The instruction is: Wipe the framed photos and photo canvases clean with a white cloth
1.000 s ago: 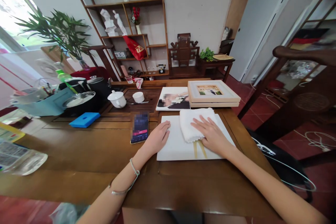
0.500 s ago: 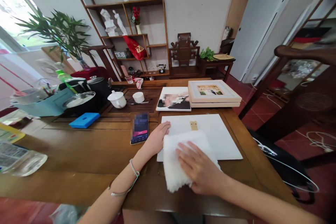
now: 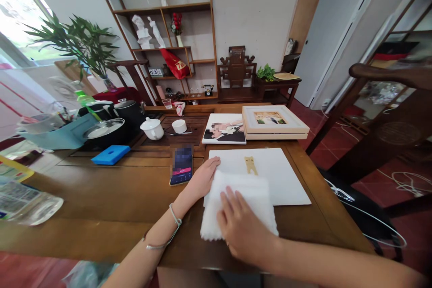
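A white board or panel [image 3: 286, 189] lies on the wooden table in front of me, with a small tan animal-shaped piece [image 3: 250, 165] near its middle. My left hand [image 3: 205, 175] rests at the board's left edge, fingers stretched out over its corner. Under my right hand [image 3: 241, 225] is a white fluffy cloth [image 3: 256, 193] with a scalloped edge, spread across the board's lower left part and past its near edge. The right fingers lie flat on the cloth, pressing it down; the right thumb is mostly hidden.
Behind the board are a photo print [image 3: 224, 129] and stacked picture frames [image 3: 275, 122]. A phone [image 3: 181, 165] lies left of my left hand. Farther left are a blue block [image 3: 111, 155], a white lidded cup [image 3: 151, 128], a pan [image 3: 104, 132] and a clear bottle [image 3: 32, 204].
My right hand has slid the cloth toward me and to the left, uncovering more of the tan piece. My left hand stays at the board's edge.
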Motion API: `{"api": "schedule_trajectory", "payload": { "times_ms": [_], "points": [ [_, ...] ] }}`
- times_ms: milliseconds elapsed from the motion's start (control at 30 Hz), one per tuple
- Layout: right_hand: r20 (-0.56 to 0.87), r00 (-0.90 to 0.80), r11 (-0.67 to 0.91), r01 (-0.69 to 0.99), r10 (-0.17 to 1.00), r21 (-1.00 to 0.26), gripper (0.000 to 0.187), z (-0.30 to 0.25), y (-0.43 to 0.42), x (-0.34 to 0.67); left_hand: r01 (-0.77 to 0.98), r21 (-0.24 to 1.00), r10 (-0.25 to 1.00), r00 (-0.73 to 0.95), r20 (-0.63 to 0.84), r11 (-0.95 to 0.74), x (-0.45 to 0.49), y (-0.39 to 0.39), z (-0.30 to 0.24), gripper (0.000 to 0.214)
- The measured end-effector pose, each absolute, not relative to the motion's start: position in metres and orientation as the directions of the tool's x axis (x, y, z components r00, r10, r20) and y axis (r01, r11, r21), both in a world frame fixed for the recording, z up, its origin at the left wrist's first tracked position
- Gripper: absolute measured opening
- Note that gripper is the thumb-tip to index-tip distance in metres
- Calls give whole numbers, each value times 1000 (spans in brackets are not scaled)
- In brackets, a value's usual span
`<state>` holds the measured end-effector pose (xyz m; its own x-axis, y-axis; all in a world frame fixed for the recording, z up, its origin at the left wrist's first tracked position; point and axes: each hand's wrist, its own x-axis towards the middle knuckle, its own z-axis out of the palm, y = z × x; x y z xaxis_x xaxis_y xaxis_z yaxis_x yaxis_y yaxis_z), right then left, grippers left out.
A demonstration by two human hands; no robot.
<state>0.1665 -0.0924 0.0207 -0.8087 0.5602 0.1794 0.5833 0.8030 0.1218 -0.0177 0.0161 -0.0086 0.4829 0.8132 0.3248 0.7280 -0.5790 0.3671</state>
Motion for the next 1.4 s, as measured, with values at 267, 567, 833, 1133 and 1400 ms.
{"api": "schedule_trajectory", "payload": {
  "times_ms": [267,567,833,1133,1400],
  "points": [
    [59,-609,608,793,791,40,46,33,-39,165,712,423,828,470,307,-561,-19,18,-10,40],
    [45,-707,685,697,706,214,41,33,-68,154,674,532,847,299,439,-513,-11,18,-9,30],
    [-41,-751,751,660,659,-12,36,55,-54,167,685,505,844,345,409,-525,-12,16,-7,32],
    [-11,-578,577,813,816,80,42,52,17,192,746,443,858,345,381,-497,-10,16,-10,30],
    [-185,-742,756,654,644,10,26,77,-53,177,741,445,856,355,375,-503,-10,13,-4,33]
  ]
}}
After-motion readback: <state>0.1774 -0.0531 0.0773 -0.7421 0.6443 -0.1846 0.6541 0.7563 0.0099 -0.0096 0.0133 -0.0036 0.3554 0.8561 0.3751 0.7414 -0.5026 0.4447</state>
